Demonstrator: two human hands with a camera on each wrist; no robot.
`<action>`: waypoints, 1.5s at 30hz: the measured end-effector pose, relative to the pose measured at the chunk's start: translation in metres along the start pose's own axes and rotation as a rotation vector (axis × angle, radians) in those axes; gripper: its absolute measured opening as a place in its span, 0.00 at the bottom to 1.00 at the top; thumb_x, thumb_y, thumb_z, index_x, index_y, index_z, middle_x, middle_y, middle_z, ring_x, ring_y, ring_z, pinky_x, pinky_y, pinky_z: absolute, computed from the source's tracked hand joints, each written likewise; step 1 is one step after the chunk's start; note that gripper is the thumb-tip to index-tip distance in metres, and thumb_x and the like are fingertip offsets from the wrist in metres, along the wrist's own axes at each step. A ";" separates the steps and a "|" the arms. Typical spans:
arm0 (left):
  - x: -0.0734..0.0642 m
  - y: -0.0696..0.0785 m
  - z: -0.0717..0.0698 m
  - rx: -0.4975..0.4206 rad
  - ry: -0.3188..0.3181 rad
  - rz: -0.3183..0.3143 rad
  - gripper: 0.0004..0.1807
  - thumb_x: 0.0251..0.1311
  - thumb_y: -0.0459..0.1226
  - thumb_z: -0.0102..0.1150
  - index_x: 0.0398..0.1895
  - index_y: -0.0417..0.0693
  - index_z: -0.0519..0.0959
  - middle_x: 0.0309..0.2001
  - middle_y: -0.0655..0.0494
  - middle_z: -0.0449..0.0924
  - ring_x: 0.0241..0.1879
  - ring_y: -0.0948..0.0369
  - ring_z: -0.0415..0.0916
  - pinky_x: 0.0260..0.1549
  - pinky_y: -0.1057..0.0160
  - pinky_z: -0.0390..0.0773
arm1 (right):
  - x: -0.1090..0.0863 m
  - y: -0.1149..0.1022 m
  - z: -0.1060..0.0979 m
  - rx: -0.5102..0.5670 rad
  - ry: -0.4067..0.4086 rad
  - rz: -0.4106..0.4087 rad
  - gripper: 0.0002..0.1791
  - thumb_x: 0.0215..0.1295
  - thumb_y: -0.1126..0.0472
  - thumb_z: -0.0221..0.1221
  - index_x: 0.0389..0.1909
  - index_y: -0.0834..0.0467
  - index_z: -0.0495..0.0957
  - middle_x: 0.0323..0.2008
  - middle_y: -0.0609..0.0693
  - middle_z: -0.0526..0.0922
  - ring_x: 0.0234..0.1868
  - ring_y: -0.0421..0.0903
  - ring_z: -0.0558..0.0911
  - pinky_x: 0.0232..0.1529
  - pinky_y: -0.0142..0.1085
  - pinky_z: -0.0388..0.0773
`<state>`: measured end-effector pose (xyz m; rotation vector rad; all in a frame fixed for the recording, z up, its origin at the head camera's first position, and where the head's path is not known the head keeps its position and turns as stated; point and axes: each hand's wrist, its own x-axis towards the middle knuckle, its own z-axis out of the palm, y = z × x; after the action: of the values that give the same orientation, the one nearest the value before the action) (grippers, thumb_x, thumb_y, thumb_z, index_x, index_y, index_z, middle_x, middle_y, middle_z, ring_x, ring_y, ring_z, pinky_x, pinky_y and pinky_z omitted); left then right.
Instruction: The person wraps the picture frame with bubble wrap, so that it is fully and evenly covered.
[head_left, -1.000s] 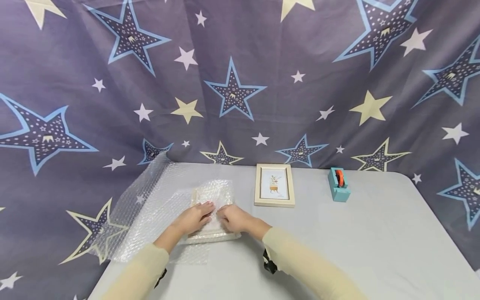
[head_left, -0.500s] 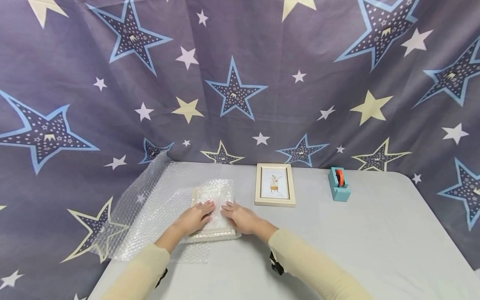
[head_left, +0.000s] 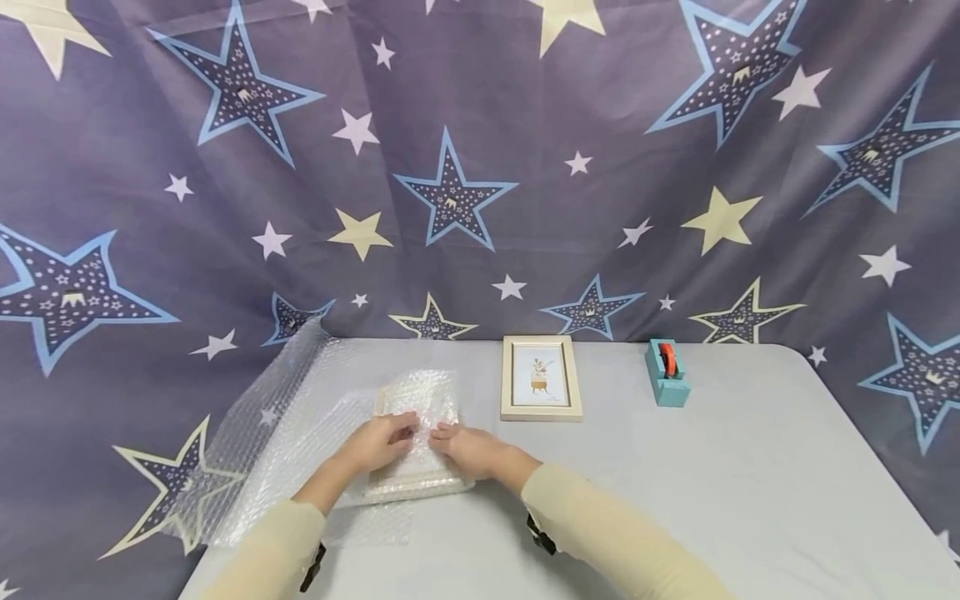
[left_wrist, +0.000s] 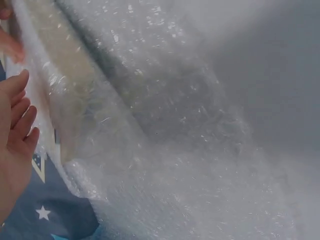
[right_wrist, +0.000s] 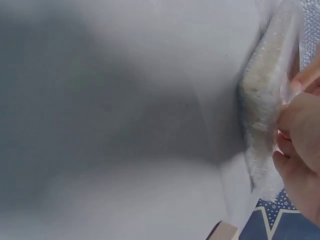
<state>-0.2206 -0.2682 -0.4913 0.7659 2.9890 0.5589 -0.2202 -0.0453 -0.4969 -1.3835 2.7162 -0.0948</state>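
Observation:
A flat, pale-framed rectangular thing wrapped in bubble wrap (head_left: 420, 483) lies at the left-centre of the table; through the plastic it looks like a picture frame. My left hand (head_left: 378, 442) rests on its left part with loosely bent fingers. From the right, my right hand (head_left: 472, 450) touches the top of the wrap, fingertips close to those of the left. In the left wrist view, the wrapped edge (left_wrist: 75, 75) shows beside the left hand (left_wrist: 17, 135). The right wrist view has the right hand (right_wrist: 302, 150) against the wrapped side (right_wrist: 265, 90).
A loose sheet of bubble wrap (head_left: 300, 450) spreads leftward and hangs past the table's left edge. Behind and right of the hands lies a cream picture frame (head_left: 507, 379) with a plant print. Farther right stands a teal tape dispenser (head_left: 667, 387) with an orange roll. A star-patterned curtain (head_left: 525, 200) backs the table.
My right hand's fingers have straightened from a more curled pose on the wrap. Both hands stay on the wrapped thing; the head view has shifted slightly.

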 end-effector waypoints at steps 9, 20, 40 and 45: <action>-0.022 -0.029 -0.033 -0.031 0.155 -0.246 0.24 0.63 0.36 0.57 0.61 0.34 0.72 0.60 0.35 0.75 0.57 0.37 0.74 0.58 0.40 0.74 | 0.002 -0.006 -0.004 -0.001 -0.044 0.034 0.30 0.64 0.66 0.56 0.69 0.54 0.65 0.71 0.47 0.66 0.74 0.45 0.62 0.75 0.36 0.59; -0.086 -0.074 -0.060 0.021 0.000 -0.726 0.32 0.68 0.45 0.46 0.67 0.31 0.61 0.61 0.25 0.68 0.60 0.29 0.65 0.56 0.32 0.70 | 0.003 0.002 -0.005 -0.004 -0.013 0.038 0.33 0.60 0.70 0.56 0.69 0.55 0.66 0.70 0.47 0.67 0.74 0.45 0.63 0.75 0.35 0.59; -0.106 -0.068 -0.070 -0.099 0.142 -0.764 0.20 0.64 0.41 0.50 0.46 0.31 0.78 0.44 0.31 0.81 0.44 0.38 0.77 0.40 0.44 0.78 | -0.003 0.001 0.000 0.010 0.003 0.018 0.32 0.60 0.69 0.55 0.68 0.55 0.66 0.70 0.47 0.67 0.74 0.46 0.63 0.75 0.38 0.59; -0.097 -0.052 -0.084 -0.251 0.190 -0.755 0.22 0.67 0.45 0.50 0.48 0.34 0.80 0.39 0.42 0.87 0.34 0.57 0.83 0.35 0.59 0.81 | -0.003 0.000 0.001 0.006 0.000 0.021 0.32 0.61 0.70 0.54 0.68 0.55 0.66 0.70 0.47 0.67 0.74 0.46 0.63 0.75 0.38 0.59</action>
<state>-0.1670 -0.3848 -0.4385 -0.4447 2.9429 0.9414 -0.2180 -0.0426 -0.4973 -1.3536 2.7272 -0.1022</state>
